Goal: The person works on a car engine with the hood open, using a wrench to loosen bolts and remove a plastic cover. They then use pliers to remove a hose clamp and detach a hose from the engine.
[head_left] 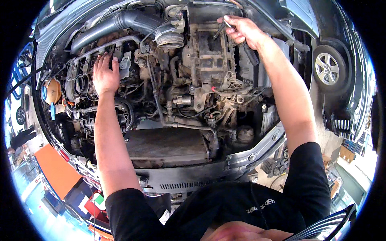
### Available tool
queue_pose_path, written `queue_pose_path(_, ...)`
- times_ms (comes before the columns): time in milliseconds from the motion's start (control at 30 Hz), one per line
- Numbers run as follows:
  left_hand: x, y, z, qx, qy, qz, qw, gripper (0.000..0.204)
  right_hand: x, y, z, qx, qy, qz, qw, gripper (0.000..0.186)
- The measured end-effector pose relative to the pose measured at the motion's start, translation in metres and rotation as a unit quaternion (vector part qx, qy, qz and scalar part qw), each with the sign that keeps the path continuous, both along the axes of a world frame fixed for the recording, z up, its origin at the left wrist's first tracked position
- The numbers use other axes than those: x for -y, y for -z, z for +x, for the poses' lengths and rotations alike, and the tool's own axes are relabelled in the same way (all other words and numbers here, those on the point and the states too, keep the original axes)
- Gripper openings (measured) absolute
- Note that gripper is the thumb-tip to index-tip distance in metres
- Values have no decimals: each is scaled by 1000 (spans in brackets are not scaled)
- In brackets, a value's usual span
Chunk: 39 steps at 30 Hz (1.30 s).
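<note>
I lean over an open car engine bay. My left hand (105, 73) lies flat, fingers spread, on the top of the engine (132, 86) at the left, holding nothing. My right hand (241, 30) reaches to the far side and is closed around a thin dark metal tool (220, 29) above a dirty black tray-like housing (209, 48). The tool's tip is hidden behind the fingers and the housing edge.
A thick black ribbed intake hose (132, 22) runs across the back. The radiator (167, 146) lies near me behind the front crossmember (253, 154). A yellowish fluid reservoir (52, 91) sits at the left. A front wheel (327, 68) shows at the right.
</note>
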State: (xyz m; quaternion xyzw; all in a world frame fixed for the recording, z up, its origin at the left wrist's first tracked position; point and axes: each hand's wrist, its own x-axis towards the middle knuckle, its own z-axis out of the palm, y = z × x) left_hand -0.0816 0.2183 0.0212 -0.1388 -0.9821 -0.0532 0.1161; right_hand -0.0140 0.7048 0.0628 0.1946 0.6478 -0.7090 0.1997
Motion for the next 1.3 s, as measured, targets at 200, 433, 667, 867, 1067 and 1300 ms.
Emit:
queue_pose_path(200, -2, -2, 4, 4, -5, -5, 1000, 51, 24, 4, -8, 4, -18, 23, 1000, 40)
queue_pose_path(433, -1, 2, 2, -1, -9, -17, 1000, 52, 20, 4, -4, -2, 54, -17, 998, 34)
queue_pose_path(667, -1, -1, 3, 10, -19, -11, 1000, 50, 22, 5, -3, 7, 106, -94, 990, 30)
queue_pose_path(867, -1, 1, 2, 2, -7, -7, 1000, 49, 39, 15, 1, -13, 228, -199, 953, 25)
queue_pose_path(1067, -1, 1, -1, -6, 3, -2, 1000, 47, 55, 22, -2, -16, 328, -244, 912, 22)
queue_pose_path(1300, 6, 3, 2, -20, 16, 9, 1000, 46, 73, 27, -4, -20, 396, -309, 864, 19)
